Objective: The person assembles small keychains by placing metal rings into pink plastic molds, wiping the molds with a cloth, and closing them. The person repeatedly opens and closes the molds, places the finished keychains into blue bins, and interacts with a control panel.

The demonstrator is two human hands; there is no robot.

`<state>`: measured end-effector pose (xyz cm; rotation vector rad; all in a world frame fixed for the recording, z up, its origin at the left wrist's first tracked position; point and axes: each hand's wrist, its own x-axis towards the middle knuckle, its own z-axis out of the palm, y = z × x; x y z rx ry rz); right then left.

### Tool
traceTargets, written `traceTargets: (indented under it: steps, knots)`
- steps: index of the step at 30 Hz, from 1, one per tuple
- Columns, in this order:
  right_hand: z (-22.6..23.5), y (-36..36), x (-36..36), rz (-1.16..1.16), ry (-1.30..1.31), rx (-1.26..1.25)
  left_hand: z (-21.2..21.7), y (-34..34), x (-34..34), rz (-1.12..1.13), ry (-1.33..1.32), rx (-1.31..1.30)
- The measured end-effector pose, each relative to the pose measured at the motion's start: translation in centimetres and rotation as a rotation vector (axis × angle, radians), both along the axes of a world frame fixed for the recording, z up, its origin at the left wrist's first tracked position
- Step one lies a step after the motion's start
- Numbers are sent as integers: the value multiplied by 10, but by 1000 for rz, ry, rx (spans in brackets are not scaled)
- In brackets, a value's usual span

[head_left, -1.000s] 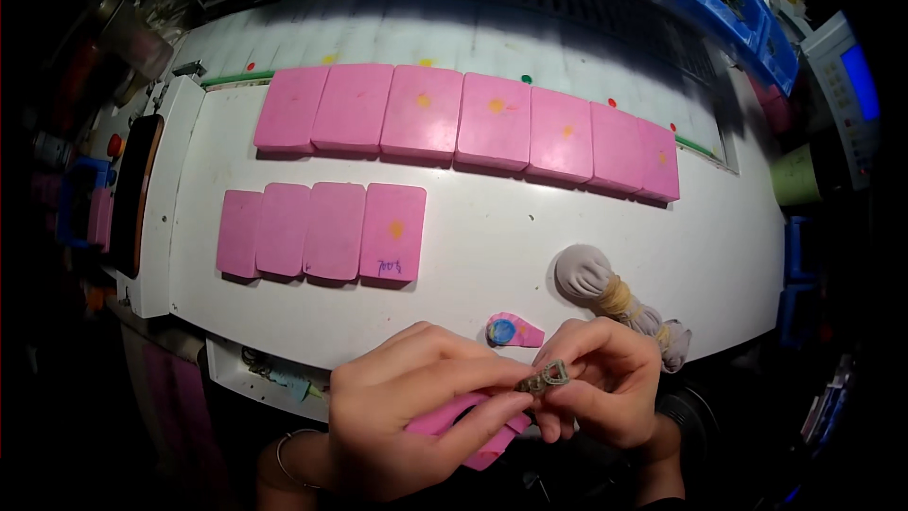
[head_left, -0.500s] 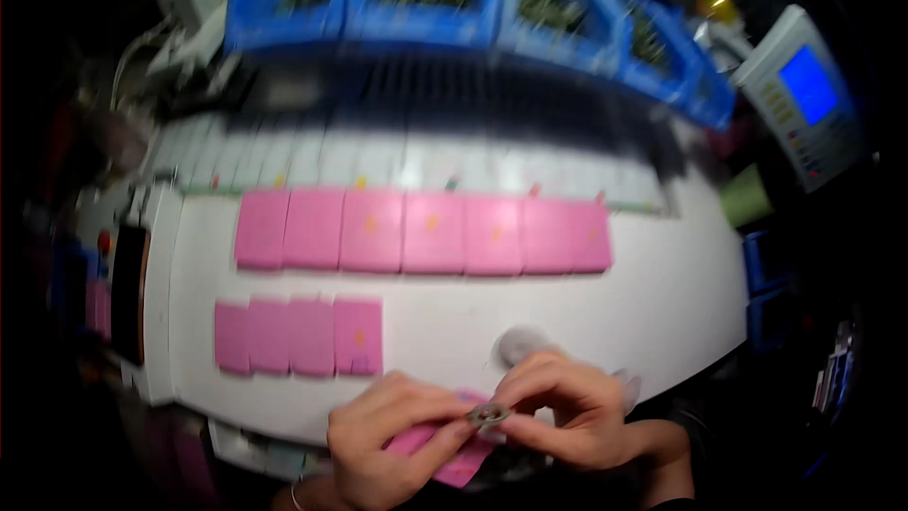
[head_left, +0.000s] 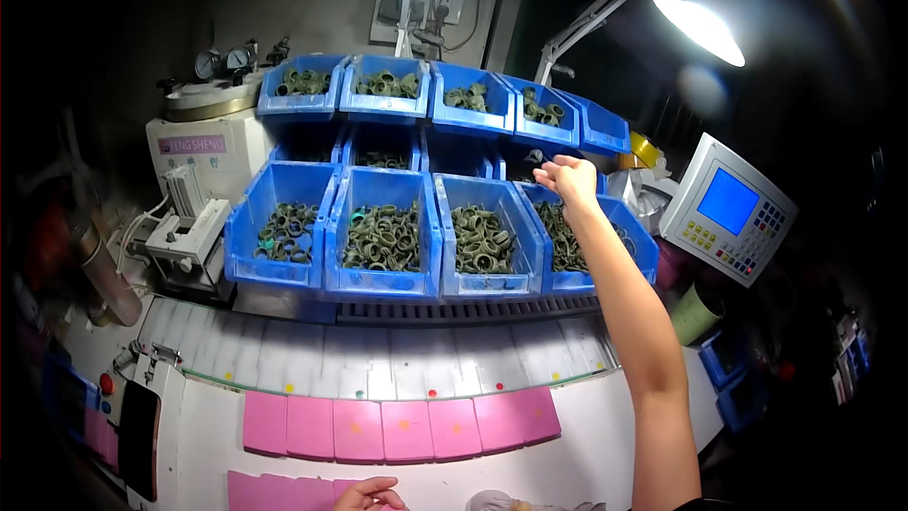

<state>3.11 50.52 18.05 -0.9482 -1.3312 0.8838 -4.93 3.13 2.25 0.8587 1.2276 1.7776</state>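
Observation:
My right hand (head_left: 569,180) is stretched far forward over the blue bins, at the right end of the middle row. Its fingers are bent together, and whatever they may hold is too small to make out. Just beyond the fingertips shows a small pale grey thing (head_left: 534,156). Below the hand, a front blue bin (head_left: 532,260) holds many dark green-grey rings (head_left: 565,238). Cut off by the lower edge, my left hand (head_left: 367,494) has its visible fingers loosely bent and apart, beside pink cards (head_left: 284,492).
A row of pink rectangular pads (head_left: 407,431) lies across the white table (head_left: 208,426). More ring-filled bins (head_left: 383,260) stand in tiers behind. A keypad device with a blue screen (head_left: 730,203) is at right, under a lit lamp (head_left: 700,28). A dark phone-like slab (head_left: 142,440) lies left.
The view has tilted up to the bins. My right hand has left the small ring held between both hands and reached forward to the bins; my left hand stays near the lower edge.

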Motion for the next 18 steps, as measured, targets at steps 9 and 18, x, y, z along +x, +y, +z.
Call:
traceTargets:
  steps: [9,18]
  knots:
    - [-53,-344,53,1478,-743,268,-6,-10,1,187,-555,-301]
    - [-94,-373,79,752,-483,77,21,-12,23,-425,-470,-173]
